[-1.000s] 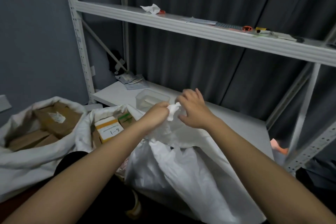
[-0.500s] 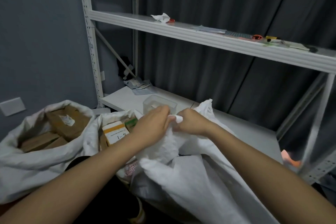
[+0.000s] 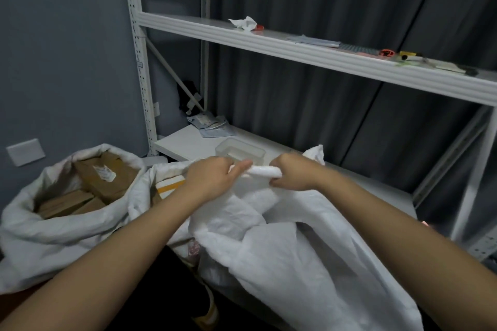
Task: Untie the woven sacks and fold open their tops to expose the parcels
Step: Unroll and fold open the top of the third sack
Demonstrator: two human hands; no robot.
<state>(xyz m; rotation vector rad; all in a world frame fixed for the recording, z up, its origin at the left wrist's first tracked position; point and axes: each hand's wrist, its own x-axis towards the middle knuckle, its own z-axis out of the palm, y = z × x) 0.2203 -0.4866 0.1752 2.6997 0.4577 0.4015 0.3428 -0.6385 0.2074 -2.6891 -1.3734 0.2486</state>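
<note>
A white woven sack (image 3: 282, 255) stands in front of me, its top twisted into a tight roll (image 3: 262, 170). My left hand (image 3: 212, 179) grips the left end of that roll and my right hand (image 3: 294, 172) grips the right end, fists a short gap apart. The sack's contents are hidden. To the left, an open sack (image 3: 67, 228) has its top folded down around brown cardboard parcels (image 3: 105, 177). Behind my left wrist a second open sack (image 3: 161, 172) shows a white and orange box (image 3: 169, 185).
A white metal rack stands behind the sacks; its low shelf (image 3: 188, 142) holds a clear plastic tub (image 3: 242, 150) and flat packets (image 3: 212, 125). The upper shelf (image 3: 309, 54) carries a crumpled paper and small tools. Dark curtains hang behind, and a grey wall is on the left.
Both hands have moved apart along the sack's top, drawing the twisted fabric out into a taut roll between them. The camera view has shifted, showing more of the left sack.
</note>
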